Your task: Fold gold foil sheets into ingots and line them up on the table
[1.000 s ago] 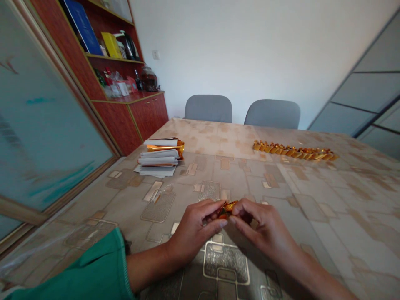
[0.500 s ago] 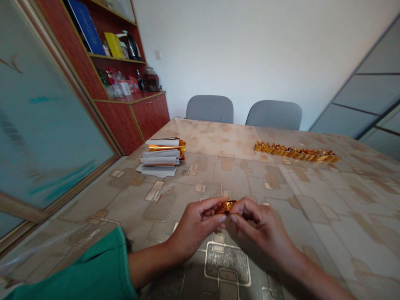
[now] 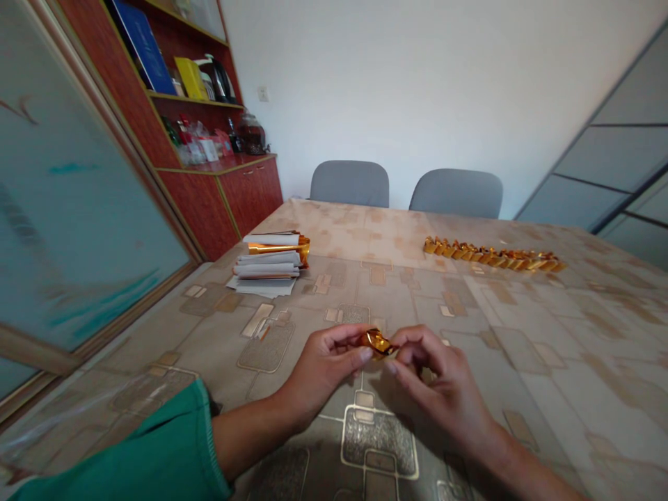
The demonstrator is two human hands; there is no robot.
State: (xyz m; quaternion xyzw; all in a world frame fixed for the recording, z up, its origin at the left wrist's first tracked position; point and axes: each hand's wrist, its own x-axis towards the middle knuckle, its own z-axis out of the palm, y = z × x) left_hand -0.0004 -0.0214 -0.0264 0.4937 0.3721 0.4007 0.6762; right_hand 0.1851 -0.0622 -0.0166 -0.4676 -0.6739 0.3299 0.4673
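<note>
A small folded piece of shiny gold foil paper (image 3: 378, 341) is held just above the table, between my two hands. My left hand (image 3: 328, 365) pinches its left end between thumb and fingers. At the right end, the curled fingers and thumb of my right hand (image 3: 441, 369) close on its edge. Farther off to the left lies a stack of gold foil paper sheets (image 3: 271, 263), folded over with their pale backs showing. At the far right, several folded gold pieces (image 3: 493, 256) stand in a slanting row.
A patterned cloth covers the table (image 3: 386, 445). Two grey chairs (image 3: 349, 184) stand at its far side before a white wall. To the left are a red-brown cabinet (image 3: 250, 188) with items on its shelves and a frosted glass door (image 3: 94, 209).
The fingers of my right hand have shifted and opened slightly around the foil's right end. More of the gold piece shows now, tilted down to the right. The stack and row have stayed put.
</note>
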